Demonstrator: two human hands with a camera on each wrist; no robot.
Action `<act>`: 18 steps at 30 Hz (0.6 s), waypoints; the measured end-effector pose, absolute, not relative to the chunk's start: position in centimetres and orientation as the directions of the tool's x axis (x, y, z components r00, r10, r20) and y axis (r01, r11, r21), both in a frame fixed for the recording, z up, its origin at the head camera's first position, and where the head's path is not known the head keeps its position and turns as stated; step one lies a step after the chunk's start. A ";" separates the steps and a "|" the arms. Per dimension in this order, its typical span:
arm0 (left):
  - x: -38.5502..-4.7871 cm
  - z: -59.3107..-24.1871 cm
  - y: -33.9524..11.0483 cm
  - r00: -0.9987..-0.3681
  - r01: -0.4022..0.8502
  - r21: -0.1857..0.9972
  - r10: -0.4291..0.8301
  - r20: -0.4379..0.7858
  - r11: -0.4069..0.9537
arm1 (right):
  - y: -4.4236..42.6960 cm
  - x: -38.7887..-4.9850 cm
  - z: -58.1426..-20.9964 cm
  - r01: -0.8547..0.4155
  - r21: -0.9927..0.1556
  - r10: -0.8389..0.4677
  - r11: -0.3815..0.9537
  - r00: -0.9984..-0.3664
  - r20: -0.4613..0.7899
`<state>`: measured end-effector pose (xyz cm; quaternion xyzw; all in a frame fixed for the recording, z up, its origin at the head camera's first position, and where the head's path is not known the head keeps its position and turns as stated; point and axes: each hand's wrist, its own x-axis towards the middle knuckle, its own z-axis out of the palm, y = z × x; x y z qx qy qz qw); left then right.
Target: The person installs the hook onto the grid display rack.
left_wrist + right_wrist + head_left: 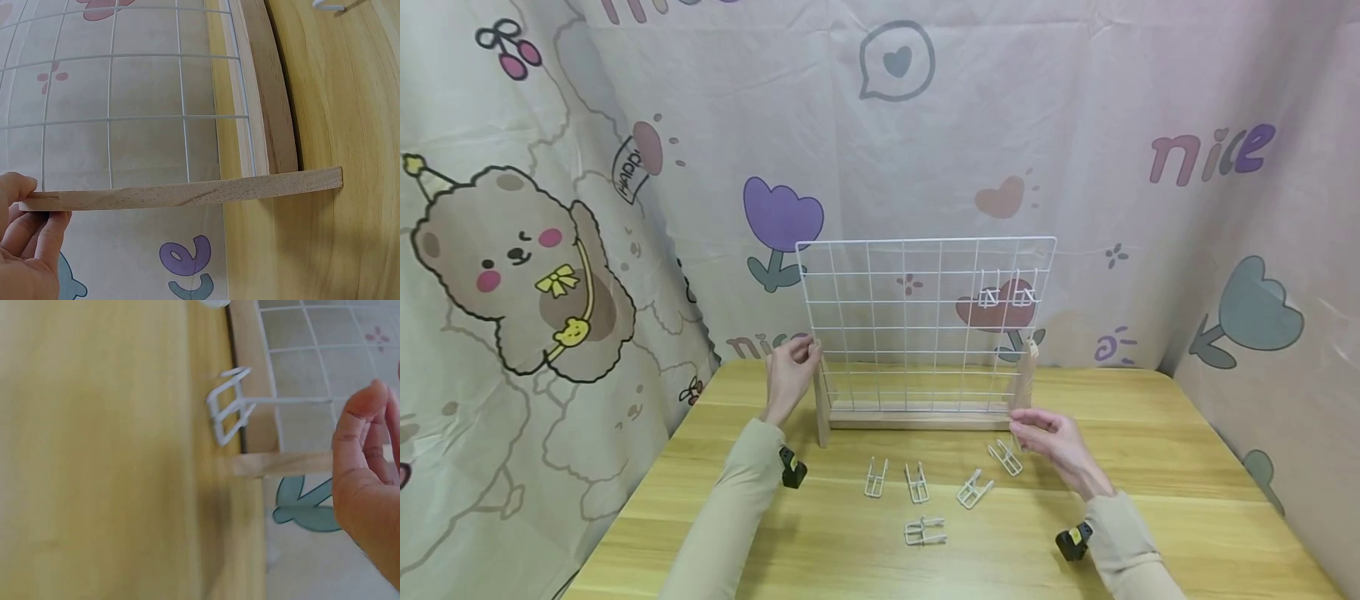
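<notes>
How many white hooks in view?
7: one hook and another upper right on the wire grid; in front, a third, fourth, fifth and sixth run left to right, a seventh lowest in view.

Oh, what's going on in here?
A person's left hand pinches the top of a wooden post on a stand holding up a white wire grid. Their right hand is beside a white hook; whether it grips it is unclear. Two hooks hang on the grid; four more hooks lie on the table.
</notes>
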<state>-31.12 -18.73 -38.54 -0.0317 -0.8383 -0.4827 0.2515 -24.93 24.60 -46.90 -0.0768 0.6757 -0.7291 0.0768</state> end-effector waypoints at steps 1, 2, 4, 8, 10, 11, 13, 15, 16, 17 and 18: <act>-31.1 -38.5 -18.8 -0.871 0.296 0.792 -0.189 0.453 0.534 | 24.8 -24.8 -47.1 0.019 -0.999 -0.232 -0.049 -0.973 -0.007; -31.1 -38.5 -18.8 -0.871 0.296 0.790 -0.188 0.455 0.537 | 25.0 -24.8 -47.4 0.026 -0.999 -0.246 -0.029 -0.969 -0.018; -31.2 -38.5 -18.8 -0.870 0.297 0.787 -0.187 0.456 0.540 | 25.4 -24.7 -47.7 0.039 -0.999 -0.272 0.005 -0.961 -0.039; -31.2 -38.6 -18.8 -0.869 0.299 0.790 -0.189 0.457 0.535 | 25.8 -24.7 -48.3 0.045 -0.998 -0.300 0.042 -0.952 -0.055; -31.1 -38.6 -18.8 -0.870 0.299 0.793 -0.191 0.455 0.531 | 25.8 -24.7 -48.5 0.042 -0.997 -0.292 0.060 -0.955 -0.058; -31.1 -38.6 -18.8 -0.870 0.298 0.795 -0.191 0.454 0.528 | 25.8 -24.7 -48.5 0.041 -0.996 -0.287 0.074 -0.956 -0.061; -31.1 -38.5 -18.8 -0.872 0.296 0.795 -0.189 0.451 0.529 | 25.8 -24.7 -48.6 0.046 -0.995 -0.274 0.089 -0.959 -0.069; -31.0 -38.5 -18.8 -0.876 0.294 0.798 -0.186 0.446 0.527 | 25.7 -24.6 -48.7 0.048 -0.994 -0.281 0.096 -0.957 -0.073; -31.0 -38.5 -18.8 -0.876 0.294 0.796 -0.184 0.446 0.529 | 25.7 -24.7 -48.7 0.048 -0.994 -0.288 0.102 -0.955 -0.076; -31.0 -38.4 -18.8 -0.877 0.293 0.798 -0.184 0.444 0.526 | 25.7 -24.7 -48.7 0.048 -0.994 -0.300 0.100 -0.951 -0.076; -31.1 -38.4 -18.8 -0.878 0.293 0.798 -0.183 0.443 0.526 | 25.7 -24.7 -48.8 0.051 -0.994 -0.313 0.097 -0.946 -0.079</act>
